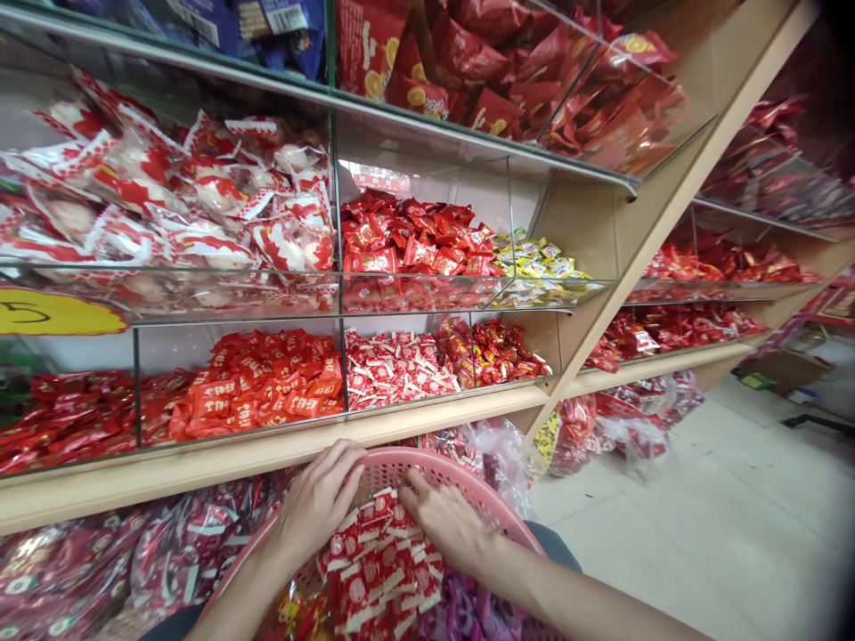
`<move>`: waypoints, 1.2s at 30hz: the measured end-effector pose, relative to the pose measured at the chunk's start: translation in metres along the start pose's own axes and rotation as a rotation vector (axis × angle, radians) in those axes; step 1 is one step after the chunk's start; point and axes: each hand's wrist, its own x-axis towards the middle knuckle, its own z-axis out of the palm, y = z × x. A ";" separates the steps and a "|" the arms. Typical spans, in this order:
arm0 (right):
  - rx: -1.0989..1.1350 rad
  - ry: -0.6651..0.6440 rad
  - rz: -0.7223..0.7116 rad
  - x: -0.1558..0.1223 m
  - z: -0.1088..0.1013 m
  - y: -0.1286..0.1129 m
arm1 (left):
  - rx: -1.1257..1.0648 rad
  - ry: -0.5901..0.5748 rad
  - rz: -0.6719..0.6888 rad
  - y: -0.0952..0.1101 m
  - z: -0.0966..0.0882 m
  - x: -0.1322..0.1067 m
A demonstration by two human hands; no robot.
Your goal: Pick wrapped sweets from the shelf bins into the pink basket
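Observation:
A pink perforated plastic basket sits low in front of me, below the shelf edge. Inside it are red-and-white candy packets, purple-wrapped pieces and some yellow-and-red wrapped candies. My left hand lies over the basket's left rim beside the red packets, fingers stretched out and slightly bent, thumb hidden. My right hand reaches inside from the right. Its fingers are curled at the packets' upper right edge, and whatever they hold, if anything, is hidden.
A wooden shelf ledge runs just beyond the basket. Behind it, glass-fronted bins hold orange-red packets, red-and-white candies and red sweets. Bagged candies lie under the shelf. A tiled floor extends to the right.

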 end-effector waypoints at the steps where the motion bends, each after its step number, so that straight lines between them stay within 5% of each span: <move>1: -0.021 0.002 0.007 -0.001 -0.004 -0.001 | 0.001 -0.002 0.001 0.000 0.000 0.000; 10: -0.060 0.081 -0.026 -0.011 -0.018 -0.008 | 0.000 0.002 0.010 -0.003 0.001 0.000; 14: -0.067 0.152 -0.004 0.001 -0.057 0.009 | 0.000 -0.013 0.008 -0.001 -0.001 0.000; 19: -0.156 0.329 0.176 0.054 -0.119 0.053 | 0.002 -0.009 0.010 -0.002 0.000 0.000; 22: -0.288 0.264 0.245 0.090 -0.135 0.077 | 0.016 0.012 0.014 -0.003 0.002 0.000; 26: -0.301 0.151 0.317 0.119 -0.132 0.094 | 0.026 0.008 0.011 -0.004 0.002 0.000; 36: -0.300 0.194 0.334 0.127 -0.117 0.101 | -0.003 -0.027 -0.002 -0.001 -0.001 0.002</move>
